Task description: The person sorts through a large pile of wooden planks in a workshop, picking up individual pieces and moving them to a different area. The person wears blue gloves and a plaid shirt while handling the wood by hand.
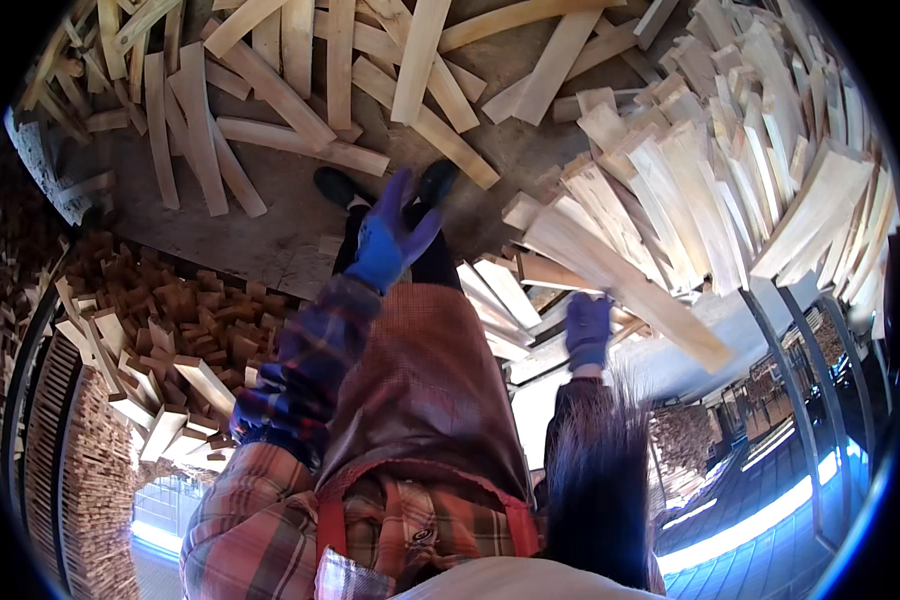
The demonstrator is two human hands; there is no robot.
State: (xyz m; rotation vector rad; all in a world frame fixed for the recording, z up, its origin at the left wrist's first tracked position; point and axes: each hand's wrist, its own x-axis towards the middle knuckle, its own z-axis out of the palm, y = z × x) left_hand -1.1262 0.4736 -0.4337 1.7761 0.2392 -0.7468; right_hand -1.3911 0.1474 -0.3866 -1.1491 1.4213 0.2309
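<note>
My left hand (pixel 390 240), in a blue-purple glove, hangs in front of my apron with its fingers spread and nothing in it. My right hand (pixel 588 332), gloved the same way, is closed at the lower edge of a long, pale wooden board (pixel 625 283). The board slants down to the right, and its far end looks slightly blurred. The fingertips on the board are partly hidden. Behind it, many pale boards (pixel 680 190) stand and lean in a dense heap on the right.
Loose boards (pixel 280 95) lie scattered across the concrete floor (pixel 270 235) beyond my feet. On the left is a large heap of short wood pieces (pixel 200 320) beside a dark metal rack (pixel 45 440). Metal bars (pixel 810 380) stand at the right.
</note>
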